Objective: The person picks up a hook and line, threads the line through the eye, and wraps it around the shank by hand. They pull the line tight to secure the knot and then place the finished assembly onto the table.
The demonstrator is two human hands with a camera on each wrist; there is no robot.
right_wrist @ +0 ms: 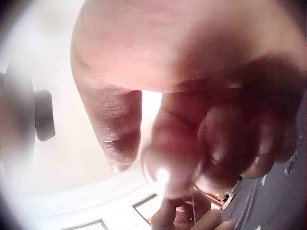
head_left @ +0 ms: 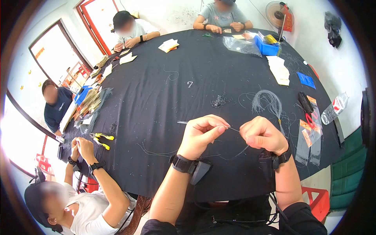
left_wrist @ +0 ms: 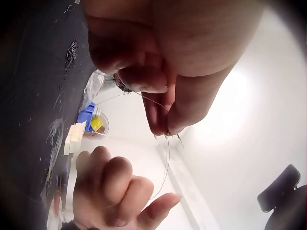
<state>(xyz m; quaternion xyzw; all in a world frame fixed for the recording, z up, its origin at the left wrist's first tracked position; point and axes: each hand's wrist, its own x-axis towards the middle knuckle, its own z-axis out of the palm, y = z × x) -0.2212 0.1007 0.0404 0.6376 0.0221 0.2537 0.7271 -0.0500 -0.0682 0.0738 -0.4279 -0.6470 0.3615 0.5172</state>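
left grip [head_left: 201, 135] pinches thread [head_left: 234, 129] at fingertips | right grip [head_left: 261, 135] clenched on its other end | thread spans both, above worktop [head_left: 176, 102] near edge | advice: hold span short and taut, pinch close to tips, wrists steady, so it cannot slip

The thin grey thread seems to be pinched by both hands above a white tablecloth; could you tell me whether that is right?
Not quite: the head view shows a black tablecloth, not a white one. The thin grey thread is pinched by the left hand and the right hand above it.
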